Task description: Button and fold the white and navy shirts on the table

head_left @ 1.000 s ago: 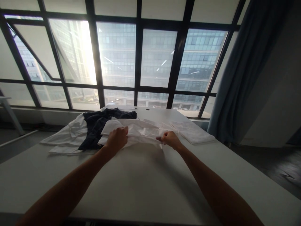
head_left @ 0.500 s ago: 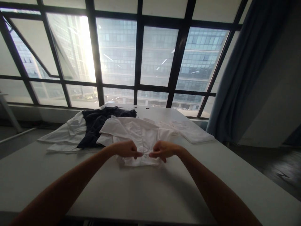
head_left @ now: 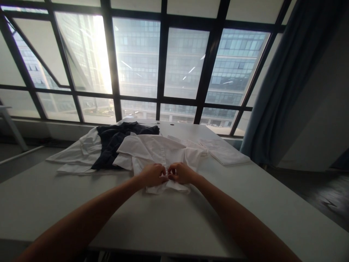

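A white shirt (head_left: 152,149) lies front up on the table, its button strip running down the middle toward me. My left hand (head_left: 153,175) pinches the left side of that strip near the lower hem. Close against it, my right hand (head_left: 180,173) pinches the cloth on the right side of the strip. The fingertips of both hands almost meet. Any button between them is too small to make out. Below the hands the shirt's hem spreads in loose folds on the tabletop.
Left of the shirt lies a heap of dark navy cloth (head_left: 111,143) and white garments (head_left: 81,149). A folded white garment (head_left: 229,153) rests to the right on the white table (head_left: 152,225). Beyond stand windows (head_left: 136,65) and a blue curtain (head_left: 264,120).
My hands have drawn together at the button strip, the right one moving left. Their fingers have curled onto the cloth, and the hem has shifted slightly.
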Motion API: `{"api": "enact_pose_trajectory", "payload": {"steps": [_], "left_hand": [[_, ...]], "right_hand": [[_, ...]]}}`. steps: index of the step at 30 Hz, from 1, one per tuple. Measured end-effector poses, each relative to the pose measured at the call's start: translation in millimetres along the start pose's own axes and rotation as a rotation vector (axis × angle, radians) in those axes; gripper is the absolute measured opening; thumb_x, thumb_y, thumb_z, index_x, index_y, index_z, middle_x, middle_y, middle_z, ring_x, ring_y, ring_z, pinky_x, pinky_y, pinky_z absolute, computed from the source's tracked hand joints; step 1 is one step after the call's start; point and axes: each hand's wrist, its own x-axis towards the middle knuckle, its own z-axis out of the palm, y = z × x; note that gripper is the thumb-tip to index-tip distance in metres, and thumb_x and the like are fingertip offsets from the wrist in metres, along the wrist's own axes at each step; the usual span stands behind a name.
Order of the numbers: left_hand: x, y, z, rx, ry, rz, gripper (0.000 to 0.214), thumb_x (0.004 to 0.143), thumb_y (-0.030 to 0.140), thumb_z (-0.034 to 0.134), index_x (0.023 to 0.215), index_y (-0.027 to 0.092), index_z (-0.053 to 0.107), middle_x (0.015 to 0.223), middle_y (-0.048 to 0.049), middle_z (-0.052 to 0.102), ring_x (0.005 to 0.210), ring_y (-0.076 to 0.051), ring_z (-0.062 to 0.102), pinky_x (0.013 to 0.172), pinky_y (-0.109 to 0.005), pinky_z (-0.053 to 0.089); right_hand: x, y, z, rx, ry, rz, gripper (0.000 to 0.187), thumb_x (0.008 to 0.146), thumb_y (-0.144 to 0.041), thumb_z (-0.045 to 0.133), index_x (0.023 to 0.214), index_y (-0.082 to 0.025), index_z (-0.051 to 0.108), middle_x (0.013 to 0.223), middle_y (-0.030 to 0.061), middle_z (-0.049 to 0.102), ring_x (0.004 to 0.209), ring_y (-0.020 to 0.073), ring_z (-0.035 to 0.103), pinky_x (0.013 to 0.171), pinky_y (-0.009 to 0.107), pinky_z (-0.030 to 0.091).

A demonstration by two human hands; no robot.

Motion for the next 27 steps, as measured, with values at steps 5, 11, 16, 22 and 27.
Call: {"api": "enact_pose_trajectory", "payload": {"steps": [5, 11, 16, 22, 27], "left_hand": [[-1, 3, 2.2, 0.146, -0.023, 0.104, 0.026, 0.09, 0.029, 0.052, 0.095, 0.015, 0.073, 0.1, -0.0138, 0.071, 0.089, -0.026, 0.066, 0.074, -0.031, 0.046], [4, -6, 4.9, -0.016, 0.093, 0.067, 0.026, 0.09, 0.022, 0.047, 0.085, 0.012, 0.071, 0.087, -0.0112, 0.071, 0.076, -0.02, 0.064, 0.069, -0.028, 0.044], [5, -12, 0.2, -0.258, 0.118, -0.018, 0.029, 0.089, 0.031, 0.048, 0.087, 0.013, 0.07, 0.081, -0.0064, 0.071, 0.072, -0.017, 0.063, 0.064, -0.024, 0.042], [4, -11, -2.3, -0.165, 0.141, 0.042, 0.024, 0.083, 0.032, 0.055, 0.079, 0.015, 0.071, 0.077, -0.0063, 0.071, 0.07, -0.017, 0.061, 0.068, -0.025, 0.042], [10, -20, 2.1, -0.367, 0.053, -0.002, 0.027, 0.084, 0.028, 0.047, 0.077, 0.012, 0.068, 0.072, -0.003, 0.066, 0.066, -0.015, 0.056, 0.062, -0.023, 0.04]], "right_hand": [[-3, 0, -6, 0.012, -0.076, 0.03, 0.015, 0.08, -0.026, 0.067, 0.088, -0.016, 0.075, 0.077, 0.0036, 0.07, 0.063, 0.0117, 0.058, 0.061, 0.021, 0.041], [-6, 8, -5, 0.06, 0.033, -0.028, 0.031, 0.073, -0.044, 0.076, 0.086, -0.016, 0.074, 0.087, 0.0061, 0.068, 0.072, 0.0142, 0.06, 0.063, 0.022, 0.043], [-2, 7, 5, 0.072, 0.185, -0.022, 0.014, 0.082, -0.029, 0.067, 0.081, -0.016, 0.073, 0.081, 0.0041, 0.068, 0.07, 0.0132, 0.059, 0.066, 0.023, 0.042], [-2, 2, 8, 0.044, 0.211, -0.074, 0.013, 0.085, -0.021, 0.061, 0.088, -0.017, 0.073, 0.084, 0.0041, 0.068, 0.073, 0.014, 0.06, 0.067, 0.023, 0.042], [-3, 1, 9, -0.098, 0.276, -0.227, 0.015, 0.088, -0.018, 0.057, 0.088, -0.017, 0.072, 0.085, 0.0061, 0.068, 0.079, 0.0167, 0.061, 0.075, 0.026, 0.043]]}}
